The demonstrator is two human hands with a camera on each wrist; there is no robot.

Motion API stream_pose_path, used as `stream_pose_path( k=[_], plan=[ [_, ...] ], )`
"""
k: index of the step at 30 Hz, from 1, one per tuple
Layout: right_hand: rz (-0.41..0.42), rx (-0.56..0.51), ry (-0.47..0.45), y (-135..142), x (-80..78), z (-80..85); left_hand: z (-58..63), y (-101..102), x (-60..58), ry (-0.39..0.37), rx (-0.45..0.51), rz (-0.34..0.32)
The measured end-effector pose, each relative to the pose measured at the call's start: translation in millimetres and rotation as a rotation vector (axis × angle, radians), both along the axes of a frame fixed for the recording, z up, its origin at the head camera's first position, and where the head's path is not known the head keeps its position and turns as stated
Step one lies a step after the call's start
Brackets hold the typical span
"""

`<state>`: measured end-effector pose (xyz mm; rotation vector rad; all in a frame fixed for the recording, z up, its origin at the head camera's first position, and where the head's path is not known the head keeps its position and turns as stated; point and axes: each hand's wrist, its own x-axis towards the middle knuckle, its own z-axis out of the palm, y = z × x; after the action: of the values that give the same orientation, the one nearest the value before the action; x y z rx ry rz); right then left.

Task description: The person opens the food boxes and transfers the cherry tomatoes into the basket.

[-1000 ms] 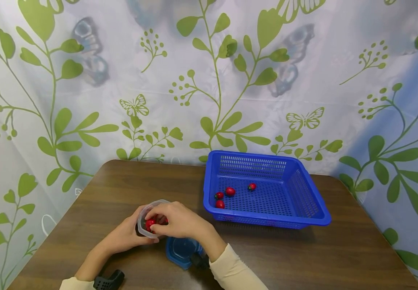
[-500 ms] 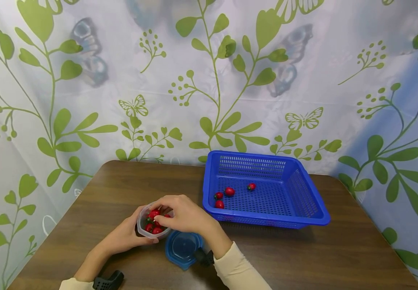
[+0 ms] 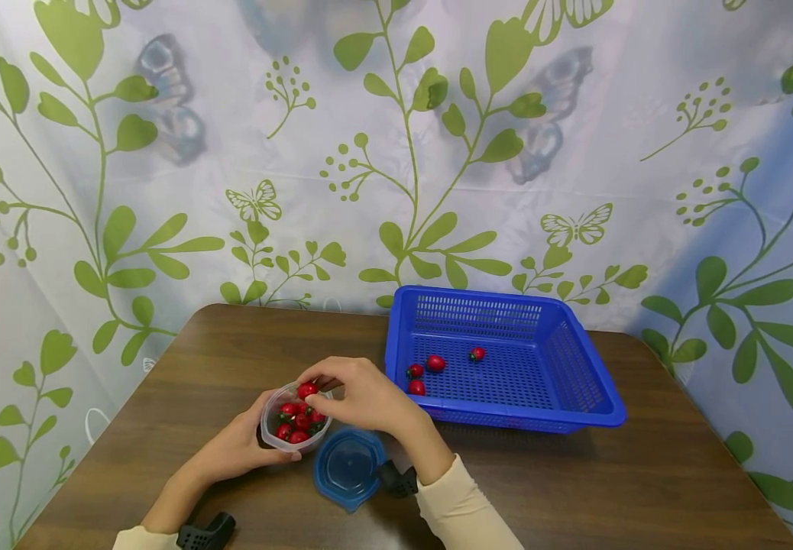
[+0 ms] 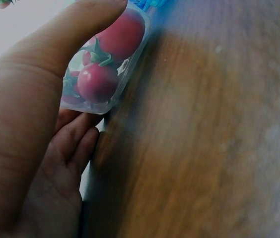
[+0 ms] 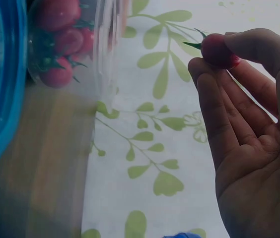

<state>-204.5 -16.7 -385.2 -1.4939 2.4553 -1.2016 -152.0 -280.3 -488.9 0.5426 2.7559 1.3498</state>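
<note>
My left hand grips a clear plastic container from its left side, thumb and fingers around the wall. Several red cherry tomatoes with green stems lie inside; two show large through the wall in the left wrist view, one tomato nearest the camera. Above the container's far rim, my right hand pinches one cherry tomato between thumb and fingertips, its green stem pointing away from the palm. A blue lid lies on the table just right of the container, under the right forearm.
A blue slotted plastic basket stands at the back right, with several cherry tomatoes toward its left side. The brown wooden table ends at a leaf-patterned curtain. Black wrist bands sit on both wrists.
My right hand has risen out of the container, away to the upper right, bringing a cherry tomato up. The tomatoes inside have come into view. My left hand and the container have stayed put.
</note>
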Motion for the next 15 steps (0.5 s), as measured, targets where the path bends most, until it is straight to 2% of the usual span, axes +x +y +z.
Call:
stream_pose_path(
  k=[15],
  plan=[
    [-0.026,-0.040,0.036,15.2,-4.2,11.0,0.8,1.2,1.2,0.008,-0.048,0.023]
  ],
)
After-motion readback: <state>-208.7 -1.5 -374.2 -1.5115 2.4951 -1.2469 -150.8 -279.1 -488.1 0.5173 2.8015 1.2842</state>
